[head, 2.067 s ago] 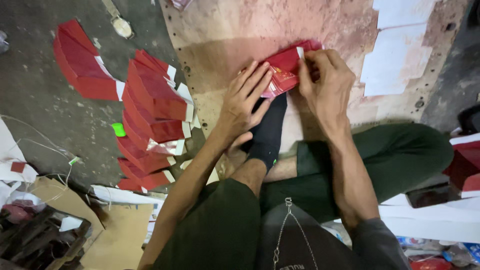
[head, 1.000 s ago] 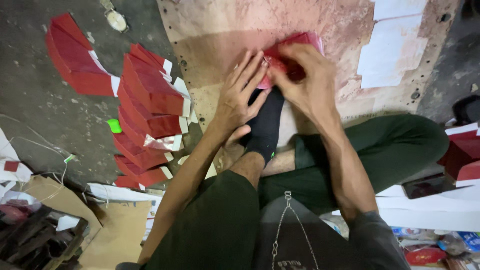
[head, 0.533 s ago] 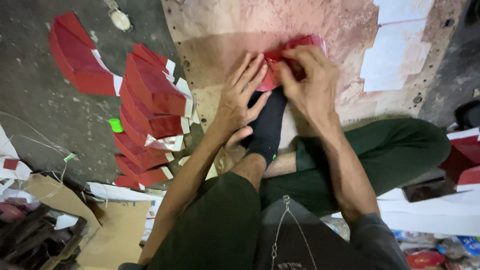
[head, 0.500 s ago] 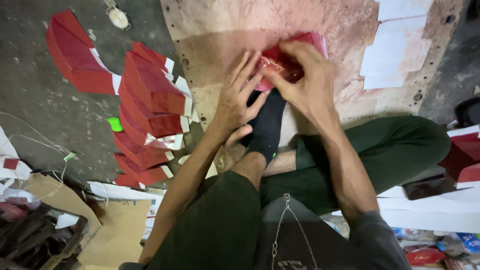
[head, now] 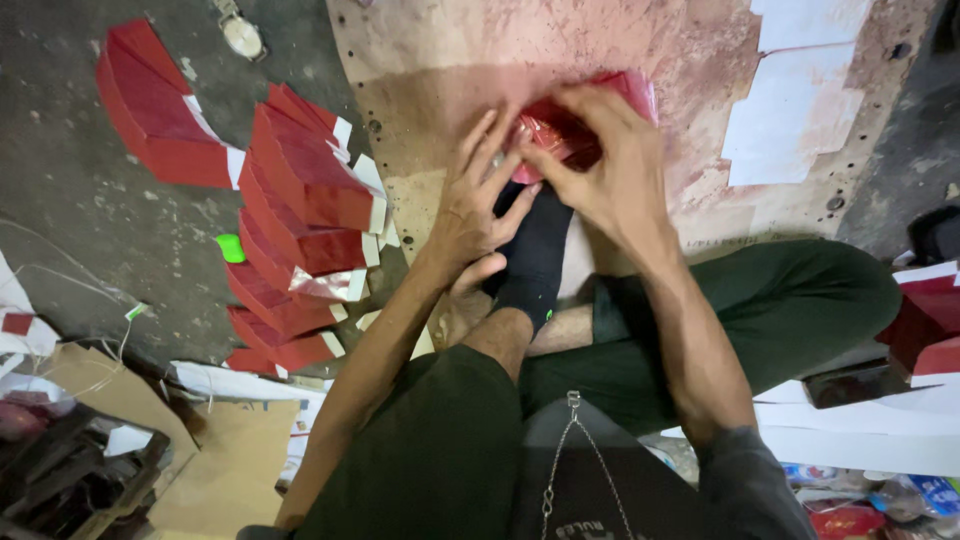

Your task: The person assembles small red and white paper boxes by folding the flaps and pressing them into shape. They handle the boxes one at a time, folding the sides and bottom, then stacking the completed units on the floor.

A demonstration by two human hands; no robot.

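In the head view, both hands work a red paper piece (head: 560, 130) lying flat on the stained board (head: 700, 60), its long axis running left-low to right-high. The left hand (head: 470, 215) presses with fingers spread; the right hand (head: 600, 170) pinches its edge. A row of folded red pieces (head: 300, 200) crowds the left; white sheets (head: 790, 100) lie right.

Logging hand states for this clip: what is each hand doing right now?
Left hand: open, fingers spread, pressing the red paper piece against the board.
Right hand: closed, pinching the same piece.
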